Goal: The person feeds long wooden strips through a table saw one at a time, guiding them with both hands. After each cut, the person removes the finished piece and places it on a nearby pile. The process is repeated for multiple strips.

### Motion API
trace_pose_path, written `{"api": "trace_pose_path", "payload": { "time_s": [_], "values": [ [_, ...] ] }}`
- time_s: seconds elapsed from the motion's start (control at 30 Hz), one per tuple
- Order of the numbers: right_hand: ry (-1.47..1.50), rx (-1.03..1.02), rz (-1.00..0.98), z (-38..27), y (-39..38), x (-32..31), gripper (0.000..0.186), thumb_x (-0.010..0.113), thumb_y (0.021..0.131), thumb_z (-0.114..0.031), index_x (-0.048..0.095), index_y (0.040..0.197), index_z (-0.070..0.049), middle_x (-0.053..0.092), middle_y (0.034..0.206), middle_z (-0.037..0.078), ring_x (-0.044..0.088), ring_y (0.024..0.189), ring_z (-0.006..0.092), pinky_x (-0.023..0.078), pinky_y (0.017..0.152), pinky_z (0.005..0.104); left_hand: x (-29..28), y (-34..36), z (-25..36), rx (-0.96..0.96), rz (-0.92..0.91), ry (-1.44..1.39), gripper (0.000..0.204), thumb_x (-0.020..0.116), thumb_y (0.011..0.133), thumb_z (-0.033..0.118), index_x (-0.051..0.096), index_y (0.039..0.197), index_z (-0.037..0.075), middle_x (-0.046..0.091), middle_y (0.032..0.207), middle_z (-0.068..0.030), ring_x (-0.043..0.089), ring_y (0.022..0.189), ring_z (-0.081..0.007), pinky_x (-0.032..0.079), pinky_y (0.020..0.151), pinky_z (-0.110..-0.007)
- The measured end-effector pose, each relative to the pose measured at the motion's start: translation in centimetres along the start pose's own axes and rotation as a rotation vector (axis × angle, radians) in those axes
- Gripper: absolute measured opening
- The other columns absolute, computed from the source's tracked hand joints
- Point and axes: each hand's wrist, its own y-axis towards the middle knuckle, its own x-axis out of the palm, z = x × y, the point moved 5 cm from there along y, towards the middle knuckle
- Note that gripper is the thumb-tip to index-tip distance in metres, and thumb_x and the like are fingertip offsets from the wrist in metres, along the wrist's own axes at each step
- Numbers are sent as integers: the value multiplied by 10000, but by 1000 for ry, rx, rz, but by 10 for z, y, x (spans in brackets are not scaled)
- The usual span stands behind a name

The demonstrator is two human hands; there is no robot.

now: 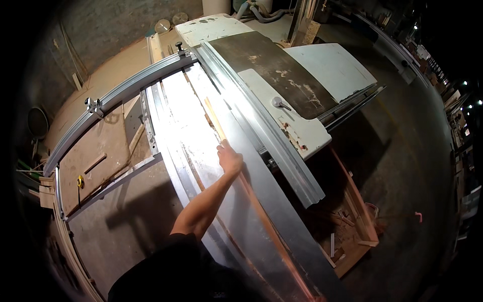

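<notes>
My left hand (229, 158) is closed on a long, thin wooden strip (264, 216), which lies lengthwise over the shiny metal sliding table (241, 241) of a panel saw. The strip's far end reaches past the hand toward the fence rail (261, 126). At the bottom edge, what looks like my right hand (316, 298) touches the strip's near end; it is mostly cut off, so its fingers are hidden.
A crosscut fence (121, 88) spans the left frame, where a yellow tape measure (80, 182) rests on a board (100, 146). Right are white and dark saw tops (332, 70), a lever knob (279, 102), and below them a wooden box (365, 216) with offcuts.
</notes>
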Motion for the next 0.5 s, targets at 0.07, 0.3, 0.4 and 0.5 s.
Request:
{"api": "trace_pose_path", "payload": {
  "time_s": [0.07,0.3,0.4,0.5],
  "values": [
    [617,302,-28,98,-10,60,279,567,946,-337,619,1100,-110,631,1074,150,600,977,361,504,820,483,8,-4,7,14,23,-3,633,621,730,63,440,1337,39,496,1196,-277,526,1109,-464,496,890,-490],
    [-175,172,-15,37,23,-18,356,530,981,-386,555,1185,-96,624,1101,181,595,1024,378,494,861,478,30,10,43,179,122,139,647,625,802,241,451,1400,66,478,1345,-238,381,1338,-375,320,1069,-505],
    [80,317,-148,45,50,-30,428,522,985,-418,544,1264,-94,598,1182,204,564,1093,407,466,926,489,45,22,53,255,173,147,572,555,897,252,441,1421,54,442,1397,-243,362,1349,-368,276,1098,-495],
    [105,290,-110,28,81,-69,505,505,989,-456,523,1328,-82,559,1272,226,521,1171,428,427,989,494,56,43,60,300,130,181,498,459,969,203,415,1427,12,423,1415,-247,342,1370,-369,223,1142,-492]
  ]
}}
